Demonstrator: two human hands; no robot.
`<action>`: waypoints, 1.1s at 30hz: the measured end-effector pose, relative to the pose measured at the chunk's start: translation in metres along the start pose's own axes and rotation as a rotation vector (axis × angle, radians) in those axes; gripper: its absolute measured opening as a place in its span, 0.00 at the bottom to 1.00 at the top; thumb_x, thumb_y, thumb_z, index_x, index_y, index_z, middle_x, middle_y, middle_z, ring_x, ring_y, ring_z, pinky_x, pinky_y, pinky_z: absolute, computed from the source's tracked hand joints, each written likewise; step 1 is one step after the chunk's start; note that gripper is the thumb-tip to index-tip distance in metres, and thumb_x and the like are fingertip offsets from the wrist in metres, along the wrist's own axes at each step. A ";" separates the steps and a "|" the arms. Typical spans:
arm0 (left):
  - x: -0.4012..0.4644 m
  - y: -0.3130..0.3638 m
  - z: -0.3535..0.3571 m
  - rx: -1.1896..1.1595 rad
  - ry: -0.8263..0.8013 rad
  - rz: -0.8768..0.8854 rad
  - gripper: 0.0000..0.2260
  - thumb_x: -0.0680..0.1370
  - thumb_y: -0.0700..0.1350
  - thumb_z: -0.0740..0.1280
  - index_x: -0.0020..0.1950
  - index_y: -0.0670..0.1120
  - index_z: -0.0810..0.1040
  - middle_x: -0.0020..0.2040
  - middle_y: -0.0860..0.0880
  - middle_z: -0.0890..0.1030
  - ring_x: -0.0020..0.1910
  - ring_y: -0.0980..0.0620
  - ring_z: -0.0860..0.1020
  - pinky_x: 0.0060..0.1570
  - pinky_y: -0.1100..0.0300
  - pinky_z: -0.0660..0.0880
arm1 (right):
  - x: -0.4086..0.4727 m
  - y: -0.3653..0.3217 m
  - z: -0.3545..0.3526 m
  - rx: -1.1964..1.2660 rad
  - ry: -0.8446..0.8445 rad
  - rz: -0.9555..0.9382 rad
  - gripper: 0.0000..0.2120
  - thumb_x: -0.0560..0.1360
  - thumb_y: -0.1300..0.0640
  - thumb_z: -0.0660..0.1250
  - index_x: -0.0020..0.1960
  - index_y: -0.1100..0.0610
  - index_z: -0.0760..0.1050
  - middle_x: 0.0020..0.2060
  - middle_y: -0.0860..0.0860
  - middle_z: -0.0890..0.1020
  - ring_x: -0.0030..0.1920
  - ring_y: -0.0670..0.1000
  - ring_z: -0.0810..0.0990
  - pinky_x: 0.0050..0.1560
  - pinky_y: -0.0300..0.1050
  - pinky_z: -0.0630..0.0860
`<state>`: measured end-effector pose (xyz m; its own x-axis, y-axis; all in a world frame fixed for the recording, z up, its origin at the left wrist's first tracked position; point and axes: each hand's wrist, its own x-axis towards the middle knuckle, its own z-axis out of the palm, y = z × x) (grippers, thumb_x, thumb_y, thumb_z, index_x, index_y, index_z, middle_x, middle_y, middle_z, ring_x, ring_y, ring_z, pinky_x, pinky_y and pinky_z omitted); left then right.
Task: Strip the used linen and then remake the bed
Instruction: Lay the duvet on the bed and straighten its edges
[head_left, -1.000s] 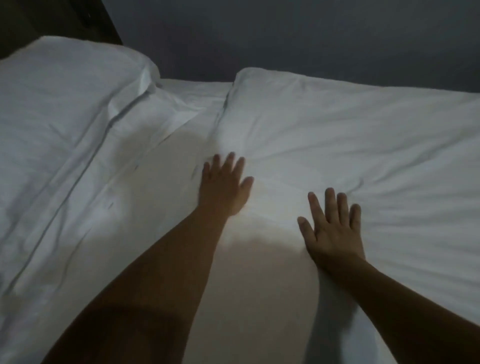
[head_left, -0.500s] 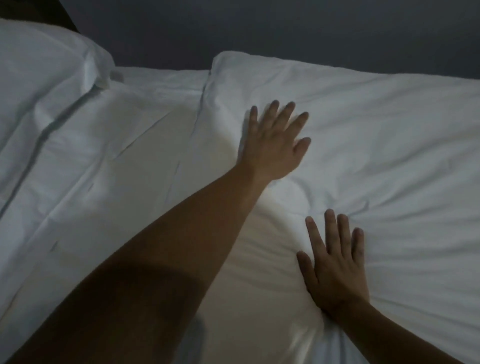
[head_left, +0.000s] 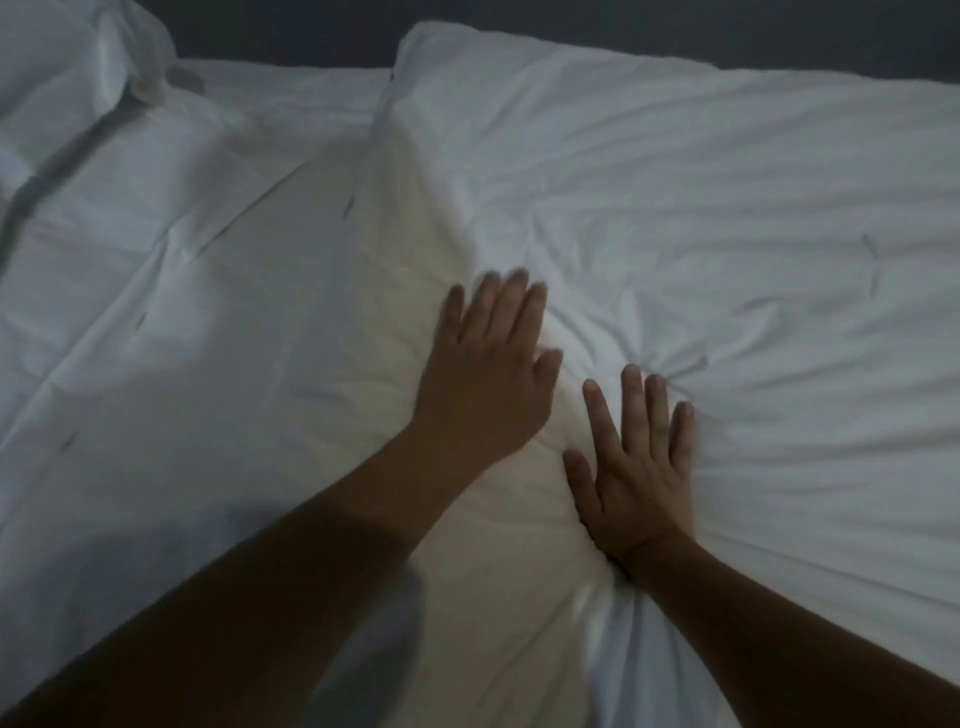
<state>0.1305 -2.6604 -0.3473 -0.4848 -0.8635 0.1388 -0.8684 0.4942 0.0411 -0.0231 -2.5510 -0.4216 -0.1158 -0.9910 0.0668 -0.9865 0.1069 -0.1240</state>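
Observation:
A white duvet (head_left: 727, 218) covers the right part of the bed, its folded edge running from the top middle down toward me. My left hand (head_left: 488, 379) lies flat on that edge with straight fingers, slightly blurred. Close beside it, my right hand (head_left: 641, 467) presses flat on the duvet, and creases fan out from under its fingertips. Left of the duvet edge lies the white sheet (head_left: 197, 322). A white pillow (head_left: 67, 57) sits at the top left corner.
A dark wall (head_left: 675, 31) runs along the far side of the bed. Wrinkled white linen fills the rest of the view.
My left hand has slid back toward me from farther up the duvet and now lies next to my right hand. The right hand has stayed pressed in place.

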 end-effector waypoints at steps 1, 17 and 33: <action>-0.037 -0.002 0.002 0.011 -0.019 0.001 0.28 0.82 0.55 0.48 0.79 0.43 0.58 0.79 0.43 0.59 0.78 0.43 0.56 0.75 0.42 0.51 | 0.000 0.000 0.000 0.007 0.004 -0.001 0.33 0.78 0.38 0.45 0.80 0.49 0.46 0.78 0.59 0.46 0.78 0.60 0.42 0.75 0.63 0.40; -0.264 0.106 -0.030 -0.056 -0.009 0.061 0.25 0.84 0.55 0.51 0.78 0.46 0.61 0.78 0.45 0.61 0.77 0.43 0.59 0.74 0.40 0.55 | -0.156 0.056 -0.099 0.111 -0.116 -0.154 0.28 0.82 0.42 0.45 0.78 0.52 0.56 0.77 0.54 0.60 0.77 0.55 0.57 0.76 0.58 0.48; -0.399 0.386 -0.059 -0.119 -0.216 0.126 0.26 0.83 0.56 0.51 0.79 0.47 0.58 0.80 0.46 0.54 0.79 0.44 0.54 0.75 0.41 0.53 | -0.470 0.280 -0.167 -0.060 -0.379 0.191 0.30 0.80 0.40 0.38 0.80 0.50 0.43 0.78 0.50 0.40 0.78 0.51 0.36 0.76 0.55 0.38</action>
<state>-0.0050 -2.1196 -0.3285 -0.6103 -0.7896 -0.0637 -0.7877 0.5964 0.1547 -0.2644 -2.0415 -0.3224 -0.2574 -0.9113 -0.3215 -0.9578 0.2846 -0.0399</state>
